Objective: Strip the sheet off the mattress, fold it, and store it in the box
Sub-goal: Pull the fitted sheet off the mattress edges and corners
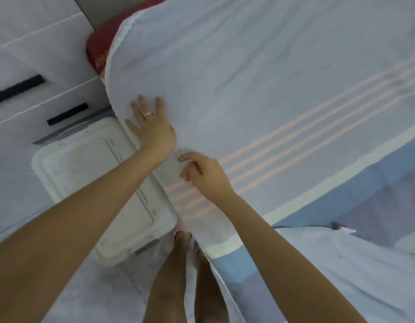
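Both my arms bare, reaching fwd & down. L hand point(152, 131) lies flat, palm down, fingers spread, ring on one finger. R hand point(205, 176) sits just beside it, nearer me, fingers curled in w/ thumb & index pinched together. My bare legs show below, btwn the forearms.

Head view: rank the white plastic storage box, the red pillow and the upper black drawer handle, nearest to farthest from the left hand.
From the left hand:
1. White plastic storage box, just below-left, on the floor.
2. Red pillow, above, beside the sheet's edge.
3. Upper black drawer handle, far left.
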Demonstrator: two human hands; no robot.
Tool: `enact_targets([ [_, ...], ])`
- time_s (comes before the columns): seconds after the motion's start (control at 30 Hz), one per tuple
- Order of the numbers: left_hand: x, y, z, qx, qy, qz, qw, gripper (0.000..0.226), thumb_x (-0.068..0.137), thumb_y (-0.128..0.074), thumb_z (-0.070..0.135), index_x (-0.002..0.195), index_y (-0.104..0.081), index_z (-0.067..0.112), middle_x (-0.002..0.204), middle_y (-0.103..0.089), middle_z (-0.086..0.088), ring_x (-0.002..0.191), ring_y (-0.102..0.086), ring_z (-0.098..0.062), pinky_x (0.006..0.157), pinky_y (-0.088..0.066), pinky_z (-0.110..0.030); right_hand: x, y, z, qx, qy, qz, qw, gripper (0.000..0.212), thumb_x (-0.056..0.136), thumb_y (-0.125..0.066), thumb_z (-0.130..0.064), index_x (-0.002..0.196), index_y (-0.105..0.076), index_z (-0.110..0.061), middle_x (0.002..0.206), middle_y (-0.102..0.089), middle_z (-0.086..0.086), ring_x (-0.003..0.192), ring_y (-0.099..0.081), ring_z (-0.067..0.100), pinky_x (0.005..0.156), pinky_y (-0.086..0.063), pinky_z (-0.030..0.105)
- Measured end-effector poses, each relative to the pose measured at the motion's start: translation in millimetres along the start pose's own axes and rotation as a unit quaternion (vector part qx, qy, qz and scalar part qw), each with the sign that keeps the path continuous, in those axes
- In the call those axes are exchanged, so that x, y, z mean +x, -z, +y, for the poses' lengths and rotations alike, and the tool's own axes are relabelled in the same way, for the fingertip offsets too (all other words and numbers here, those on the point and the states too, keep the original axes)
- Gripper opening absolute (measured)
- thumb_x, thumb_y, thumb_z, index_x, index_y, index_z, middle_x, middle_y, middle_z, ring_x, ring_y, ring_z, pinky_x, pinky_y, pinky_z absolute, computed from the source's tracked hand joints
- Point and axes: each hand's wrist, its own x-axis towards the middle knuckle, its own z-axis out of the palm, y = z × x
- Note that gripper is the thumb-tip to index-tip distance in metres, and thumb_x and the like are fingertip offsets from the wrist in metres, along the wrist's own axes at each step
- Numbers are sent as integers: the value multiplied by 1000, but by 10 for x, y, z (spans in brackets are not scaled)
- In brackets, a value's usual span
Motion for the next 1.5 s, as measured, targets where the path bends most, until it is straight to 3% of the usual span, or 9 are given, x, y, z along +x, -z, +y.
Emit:
enact_targets([
  [0.07, -440, -212, 119, -8, -105, 18, 994, 62, 89, -49, 11, 146, -25, 14, 156, -6, -20, 144, 0, -37, 113, -1, -54, -311, 319, 241, -62, -9, 127, 990, 32, 84, -43, -2, 104, -64, -15, 92, -66, -5, 80, -57, 11, 73, -46, 27],
  [0.2, -1137, -635, 365, -104, -263, -35, 958, 35, 81, -54, 6, 115, -60, 11, 125, -55, -13, 123, -46, -34, 102, -34, -46, -964, 1029, 945, -133, -134, 221, 957, 44, 74, -40, 12, 109, -58, -8, 111, -58, 6, 104, -53, 25, 82, -42, 31],
  [0.43, -2061, -1440, 1075, -114, -308, -357, 875, 64, 83, -69, 23, 140, -41, 12, 136, -48, -8, 122, -46, -26, 97, -39, -33, -2162, 1612, 1790, -352, -367, 20, 861, 62, 83, -57, -6, 138, -34, -21, 137, -41, 4, 121, -42, 29, 89, -41, 37],
  [0.57, -2385, -1710, 1389, 15, -387, -276, 880, 87, 73, -73, 20, 145, -24, 17, 144, -34, -5, 131, -32, -25, 101, -36, -36, -2336, 1556, 1954, -358, -375, 78, 852, 57, 86, -51, -2, 137, -34, -22, 138, -33, 6, 103, -52, 33, 73, -40, 35],
  [0.67, -2476, -1795, 1597, 50, -431, -177, 883, 65, 82, -60, 6, 141, -33, 18, 130, -49, -6, 118, -45, -27, 93, -36, -35, -2376, 1538, 2046, -304, -380, 156, 860, 30, 93, -41, -5, 121, -46, -12, 129, -39, 11, 81, -49, 30, 67, -34, 33],
  [0.87, -2411, -1623, 1663, -210, -314, -314, 871, 14, 91, -51, -2, 102, -51, 6, 103, -57, -10, 96, -52, -25, 81, -40, -32, -2375, 1731, 1941, -233, -290, 225, 900, 12, 97, -36, -12, 105, -44, -8, 102, -49, 11, 70, -42, 28, 62, -28, 34],
  [1.07, -2537, -1279, 1634, -291, -237, -393, 839, 16, 80, -72, 9, 86, -59, 14, 80, -61, 1, 66, -56, -6, 62, -43, -23, -2482, 1796, 1721, -101, -189, 263, 941, 7, 93, -34, -7, 92, -32, -14, 75, -41, 0, 63, -40, 19, 57, -28, 33],
  [1.27, -2309, -802, 1719, -350, -219, -289, 864, 25, 76, -76, 20, 68, -53, 23, 66, -52, 1, 58, -45, -11, 54, -34, -26, -2191, 2007, 1284, -87, -55, 282, 954, 33, 77, -42, -7, 109, -49, -3, 100, -41, 0, 64, -41, 3, 65, -35, 13],
  [1.5, -1624, 75, 1153, -340, -190, -99, 916, 43, 77, -77, 20, 58, -38, 19, 56, -35, 3, 45, -35, 0, 44, -24, -15, -1148, 1777, 499, -164, 90, 221, 957, 18, 82, -55, -3, 99, -59, 1, 94, -37, 4, 66, -45, 23, 67, -44, 41],
])
